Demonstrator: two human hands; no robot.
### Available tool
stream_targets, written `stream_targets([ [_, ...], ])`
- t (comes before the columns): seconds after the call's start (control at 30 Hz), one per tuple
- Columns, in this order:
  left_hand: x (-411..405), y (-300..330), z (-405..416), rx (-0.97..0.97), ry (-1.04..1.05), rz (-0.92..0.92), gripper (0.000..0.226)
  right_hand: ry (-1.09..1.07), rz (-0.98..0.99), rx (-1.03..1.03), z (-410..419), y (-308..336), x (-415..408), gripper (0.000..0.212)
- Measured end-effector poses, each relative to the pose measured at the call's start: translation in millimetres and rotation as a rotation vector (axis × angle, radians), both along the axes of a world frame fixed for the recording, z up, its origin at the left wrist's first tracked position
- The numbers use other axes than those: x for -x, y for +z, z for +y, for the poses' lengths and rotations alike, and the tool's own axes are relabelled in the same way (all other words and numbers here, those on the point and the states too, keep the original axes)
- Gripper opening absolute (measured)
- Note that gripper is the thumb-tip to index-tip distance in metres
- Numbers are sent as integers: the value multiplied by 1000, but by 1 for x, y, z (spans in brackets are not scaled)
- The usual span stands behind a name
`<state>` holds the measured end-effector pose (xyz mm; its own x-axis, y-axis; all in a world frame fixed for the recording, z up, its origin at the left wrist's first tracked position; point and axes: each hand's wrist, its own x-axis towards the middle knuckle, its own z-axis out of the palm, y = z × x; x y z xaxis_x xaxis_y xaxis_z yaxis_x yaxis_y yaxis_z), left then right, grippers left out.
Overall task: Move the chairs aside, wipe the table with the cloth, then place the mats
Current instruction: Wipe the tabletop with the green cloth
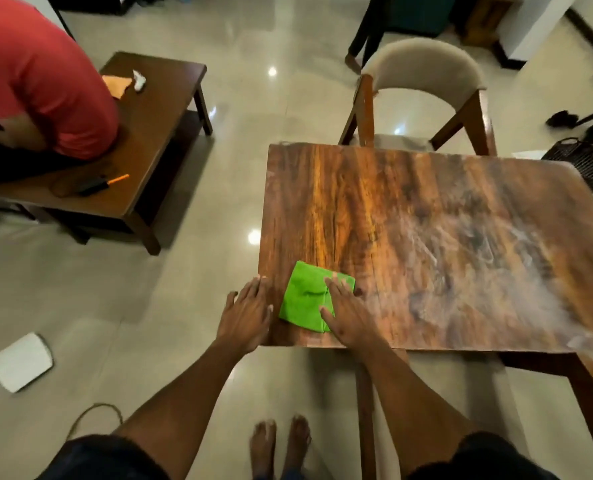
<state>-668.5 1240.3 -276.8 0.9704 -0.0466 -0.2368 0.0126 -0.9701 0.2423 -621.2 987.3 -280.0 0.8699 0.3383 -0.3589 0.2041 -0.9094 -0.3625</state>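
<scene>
The folded green cloth lies flat near the near-left corner of the wooden desk. The right hand presses down on the cloth's right part, fingers straight and spread, gripping nothing. The left hand rests flat on the desk's left edge just beside the cloth, fingers extended and released. Pale smeared streaks cover the desk's right half. A cushioned wooden chair stands at the desk's far side. To the left, well apart, a person in a red shirt sits on a low coffee table. 2 bare feet stand on the tiled floor
</scene>
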Motion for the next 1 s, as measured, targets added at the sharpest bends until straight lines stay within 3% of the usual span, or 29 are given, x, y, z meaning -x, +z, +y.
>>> stream_targets([
  [0.17,8,-63,9,42,36,-95,69,-48,-83,-58,23,-39,-17,97],
  [0.33,28,-116,28,230,404,-221,53,-164,-240,-23,50,-103,-21,78],
  [0.43,48,-140,37,278,488,-274,50,-230,-332,32,88,-121,5,70],
  [0.67,1,-140,23,470,649,-441,55,87,-361,2,144,-127,55,72],
  [0.83,-32,-121,11,447,560,-535,55,16,-379,2,107,-127,62,66],
  [1.0,-43,-120,-18,276,242,-451,60,-154,-372,73,34,-128,52,68],
])
